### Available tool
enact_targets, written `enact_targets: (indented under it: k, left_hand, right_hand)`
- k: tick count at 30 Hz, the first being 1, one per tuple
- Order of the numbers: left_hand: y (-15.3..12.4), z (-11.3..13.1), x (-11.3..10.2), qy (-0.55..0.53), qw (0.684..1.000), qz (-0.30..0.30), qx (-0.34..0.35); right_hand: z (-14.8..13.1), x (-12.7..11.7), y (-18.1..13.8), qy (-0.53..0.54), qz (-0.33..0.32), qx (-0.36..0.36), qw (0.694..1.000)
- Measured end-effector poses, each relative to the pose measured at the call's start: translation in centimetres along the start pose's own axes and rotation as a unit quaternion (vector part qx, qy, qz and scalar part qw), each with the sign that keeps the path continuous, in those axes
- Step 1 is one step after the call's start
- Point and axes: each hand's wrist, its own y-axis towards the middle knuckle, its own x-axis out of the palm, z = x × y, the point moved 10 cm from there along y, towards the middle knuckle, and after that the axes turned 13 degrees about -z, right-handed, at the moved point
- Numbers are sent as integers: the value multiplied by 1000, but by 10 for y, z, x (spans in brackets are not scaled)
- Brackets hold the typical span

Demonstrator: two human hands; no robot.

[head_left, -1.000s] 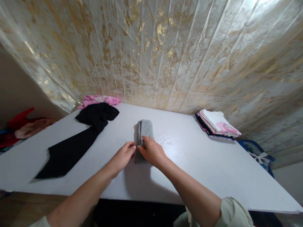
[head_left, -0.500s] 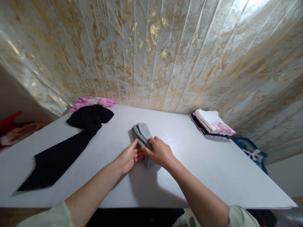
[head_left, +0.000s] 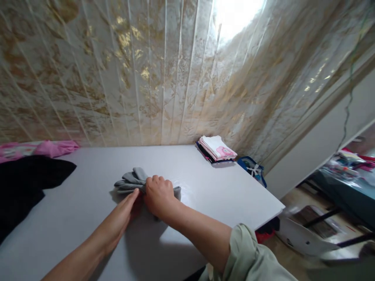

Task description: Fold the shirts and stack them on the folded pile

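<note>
A grey garment (head_left: 130, 182), bunched into loose folds, is held just above the white table, and its far end casts a shadow there. My right hand (head_left: 159, 195) is closed over its middle, knuckles up, with a bit of grey cloth showing past the wrist side. From the left, my left hand (head_left: 129, 205) meets the near edge of the cloth, its thumb side against the fabric. The other fingers of that hand are in shadow and partly hidden under the garment.
On the white table (head_left: 96, 168), a black garment (head_left: 32, 175) and a pink one (head_left: 57, 148) lie at left. A folded clothes stack (head_left: 216, 150) sits at the back right, beside a blue-edged bag (head_left: 252, 169). A patterned curtain (head_left: 164, 78) hangs behind.
My view has swung right, so the clothes stack appears nearer the middle. The grey garment has turned from lengthwise to crosswise, and my right hand has closed over it.
</note>
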Motion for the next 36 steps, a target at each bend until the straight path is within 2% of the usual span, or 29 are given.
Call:
enact_targets:
  k: [3,5,9,11,14,18,21,23,26,29,36]
  left_hand:
    - [19,9,-24,124,989,51,56]
    - [32,17,-31,182,977,64,87]
    - [50,34,-19,261,953,41,151]
    - [55,37,-10,294,938,35,182]
    - [60,31,-2,324,920,32,217]
    - [60,19,2,326,915,7,240]
    - [57,18,2,316,918,8,239]
    - [56,20,2,312,919,13,238]
    - [56,20,1,305,921,8,242]
    - [59,13,-2,285,927,-1,243]
    - [63,0,-11,253,940,1,227]
  right_hand:
    - [18,-1,6,19,-11,4,1000]
    - [37,-6,10,42,-29,1,999]
    - [95,-24,14,115,-69,13,991]
    - [132,-41,12,143,-64,29,987]
    - [191,-78,7,142,-15,60,988]
    - [277,-133,3,100,65,118,986]
    - [343,-169,1,69,131,195,970]
    - [379,-184,1,48,162,247,954]
    - [419,-187,6,34,182,312,932]
    - [446,-174,16,36,176,360,916]
    - [476,-146,46,44,159,395,904]
